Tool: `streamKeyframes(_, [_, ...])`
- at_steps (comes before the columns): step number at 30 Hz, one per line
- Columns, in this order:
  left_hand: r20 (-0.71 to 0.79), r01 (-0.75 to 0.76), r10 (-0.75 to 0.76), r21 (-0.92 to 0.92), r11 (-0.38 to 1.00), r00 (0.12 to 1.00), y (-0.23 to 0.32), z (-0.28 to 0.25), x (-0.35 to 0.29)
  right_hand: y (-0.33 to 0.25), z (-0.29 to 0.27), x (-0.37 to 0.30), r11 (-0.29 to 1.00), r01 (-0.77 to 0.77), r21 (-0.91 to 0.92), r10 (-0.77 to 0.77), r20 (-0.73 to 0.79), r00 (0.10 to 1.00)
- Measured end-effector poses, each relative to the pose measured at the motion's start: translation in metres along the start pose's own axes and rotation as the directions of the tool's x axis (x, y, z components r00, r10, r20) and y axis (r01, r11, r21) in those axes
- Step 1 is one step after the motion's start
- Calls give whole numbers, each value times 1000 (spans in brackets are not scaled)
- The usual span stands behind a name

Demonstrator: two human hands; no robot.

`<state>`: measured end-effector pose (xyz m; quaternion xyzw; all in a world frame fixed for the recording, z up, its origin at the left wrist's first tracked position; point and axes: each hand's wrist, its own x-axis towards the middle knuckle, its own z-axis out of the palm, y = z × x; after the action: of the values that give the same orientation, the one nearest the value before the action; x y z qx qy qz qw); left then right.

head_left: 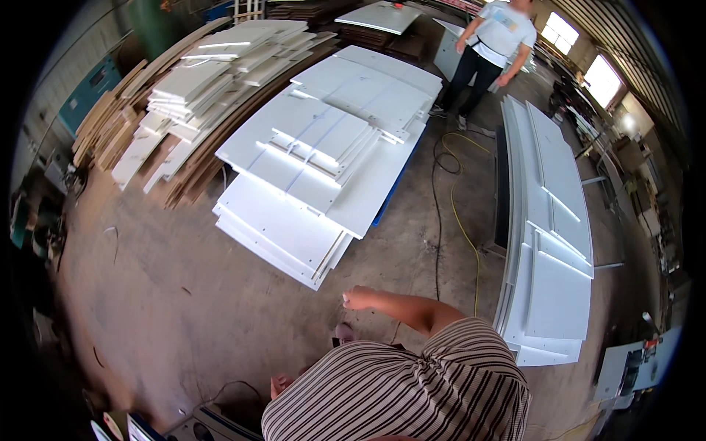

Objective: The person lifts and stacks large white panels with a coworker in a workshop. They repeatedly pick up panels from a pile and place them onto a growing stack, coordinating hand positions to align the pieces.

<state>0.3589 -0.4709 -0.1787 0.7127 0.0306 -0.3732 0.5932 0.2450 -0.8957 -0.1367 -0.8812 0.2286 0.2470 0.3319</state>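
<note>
The right hand is bent with its fingers curled in; whether it grasps anything small, I cannot tell. The left hand is partly hidden beside the striped shirt, its grip unreadable. Ahead of the right hand, apart from it, lies the middle stack of white panels. Another white stack stands rightward; beyond, a person stands.
</note>
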Motion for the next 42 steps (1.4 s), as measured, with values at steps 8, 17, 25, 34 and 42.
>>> streamKeyframes(8, [340,-290,91,599,746,936,176,118,134,67,-50,27,969,10,246,32,-166,986])
streamKeyframes(17, [629,-520,96,536,665,771,305,288,281,214,-95,52,824,-337,456,411,-70,909])
streamKeyframes(25, [452,-547,351,440,712,820,342,460,450,325,-302,185,918,-162,363,379,-678,629])
streamKeyframes(34, [185,-255,257,928,272,948,383,588,500,378,-482,316,962,-213,172,270,-722,637])
streamKeyframes(42, [400,-505,400,838,206,825,309,516,479,339,-441,281,990,-119,71,133,-733,667])
